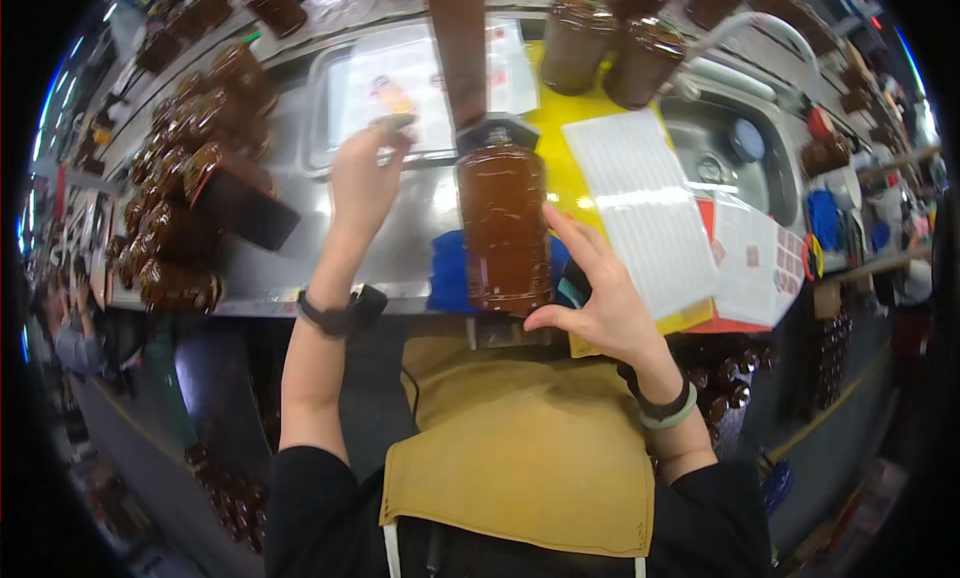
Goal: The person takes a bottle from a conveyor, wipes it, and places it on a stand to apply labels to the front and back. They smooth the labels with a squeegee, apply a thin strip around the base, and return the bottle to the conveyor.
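Note:
A glossy brown bottle (pixel 503 233) with pale marks along its edges lies in front of me, its neck end against a dark holder (pixel 497 130). My right hand (pixel 603 288) is at its right side, thumb and fingers spread apart, fingertips at the bottle's edge. Whether they press on it I cannot tell. My left hand (pixel 368 173) is raised to the left of the bottle, fingers pinched together. At its fingertips is a small greyish thing, too blurred to name. Under the bottle shows a blue cloth (pixel 452 270).
Several brown jars (pixel 180 233) crowd the left of the metal counter (pixel 290 203), beside a dark block (pixel 245 203). A brown post (pixel 460 53) rises behind the bottle. To the right are a yellow sheet (pixel 560 158), a white lined sheet (pixel 640 208), more jars (pixel 645 63) and a sink (pixel 785 173).

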Motion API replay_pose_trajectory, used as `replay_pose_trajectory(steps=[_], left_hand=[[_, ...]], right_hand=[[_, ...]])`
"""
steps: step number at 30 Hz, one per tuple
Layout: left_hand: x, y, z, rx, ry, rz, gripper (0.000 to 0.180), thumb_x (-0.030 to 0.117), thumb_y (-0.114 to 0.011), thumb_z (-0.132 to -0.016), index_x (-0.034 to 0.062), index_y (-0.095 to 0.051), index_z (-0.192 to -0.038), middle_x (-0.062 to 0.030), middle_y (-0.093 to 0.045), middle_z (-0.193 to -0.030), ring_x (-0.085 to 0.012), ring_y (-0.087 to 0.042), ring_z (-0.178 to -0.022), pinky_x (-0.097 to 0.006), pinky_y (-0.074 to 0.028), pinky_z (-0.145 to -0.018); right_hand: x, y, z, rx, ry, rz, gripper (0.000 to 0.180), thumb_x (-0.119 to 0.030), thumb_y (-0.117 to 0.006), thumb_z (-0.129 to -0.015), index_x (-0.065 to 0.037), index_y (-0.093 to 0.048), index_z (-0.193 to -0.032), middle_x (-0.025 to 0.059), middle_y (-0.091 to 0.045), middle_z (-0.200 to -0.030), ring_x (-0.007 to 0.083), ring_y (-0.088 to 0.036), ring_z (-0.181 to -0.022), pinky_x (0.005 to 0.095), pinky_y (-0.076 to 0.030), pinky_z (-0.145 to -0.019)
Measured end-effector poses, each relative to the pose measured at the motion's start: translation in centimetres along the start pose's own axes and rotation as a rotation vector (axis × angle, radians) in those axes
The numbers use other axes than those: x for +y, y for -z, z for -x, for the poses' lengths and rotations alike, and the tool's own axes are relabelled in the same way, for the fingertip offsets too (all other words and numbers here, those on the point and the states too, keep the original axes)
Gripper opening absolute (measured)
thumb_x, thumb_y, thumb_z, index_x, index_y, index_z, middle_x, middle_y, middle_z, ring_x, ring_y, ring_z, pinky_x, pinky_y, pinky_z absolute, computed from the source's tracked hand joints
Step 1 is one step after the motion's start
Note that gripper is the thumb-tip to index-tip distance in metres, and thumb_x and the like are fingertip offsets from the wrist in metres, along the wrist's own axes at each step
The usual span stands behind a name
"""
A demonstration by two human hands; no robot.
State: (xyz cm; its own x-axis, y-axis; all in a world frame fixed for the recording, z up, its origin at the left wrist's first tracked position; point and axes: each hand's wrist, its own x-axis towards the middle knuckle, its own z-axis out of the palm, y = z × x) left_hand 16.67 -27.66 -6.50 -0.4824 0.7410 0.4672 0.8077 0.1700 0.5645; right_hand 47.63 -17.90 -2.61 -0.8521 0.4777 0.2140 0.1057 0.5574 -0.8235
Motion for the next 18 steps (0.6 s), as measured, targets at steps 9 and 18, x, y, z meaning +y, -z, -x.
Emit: replay_pose_trajectory(steps=[9,18], left_hand=[[11.5,2.6,1.9,0.205,0.209,0.759,0.054,-0.011,-0.075,-0.092,-0.003,-0.056,-0.142,-0.013,-0.078,-0.107,-0.0163,-0.075,-0.098,-0.03,-0.059,-0.092],[14.7,0.2,4.1,0.071,-0.08,0.601,0.06,-0.002,-0.078,-0.09,-0.0068,-0.055,-0.145,-0.0168,-0.071,-0.131,-0.0273,-0.069,-0.119,-0.037,-0.053,-0.106]], right_hand=[[-2.7,2.0,-5.2,0.141,0.1,-0.062,0.046,-0.016,-0.089,-0.083,-0.001,-0.07,-0.122,0.0158,-0.071,-0.109,0.0325,-0.07,-0.096,0.0381,-0.055,-0.084],[0.7,3.3,-4.5,0.227,0.085,-0.057,0.02,0.003,-0.069,-0.09,0.0,-0.072,-0.11,0.0166,-0.07,-0.102,0.0348,-0.07,-0.098,0.0403,-0.055,-0.086]])
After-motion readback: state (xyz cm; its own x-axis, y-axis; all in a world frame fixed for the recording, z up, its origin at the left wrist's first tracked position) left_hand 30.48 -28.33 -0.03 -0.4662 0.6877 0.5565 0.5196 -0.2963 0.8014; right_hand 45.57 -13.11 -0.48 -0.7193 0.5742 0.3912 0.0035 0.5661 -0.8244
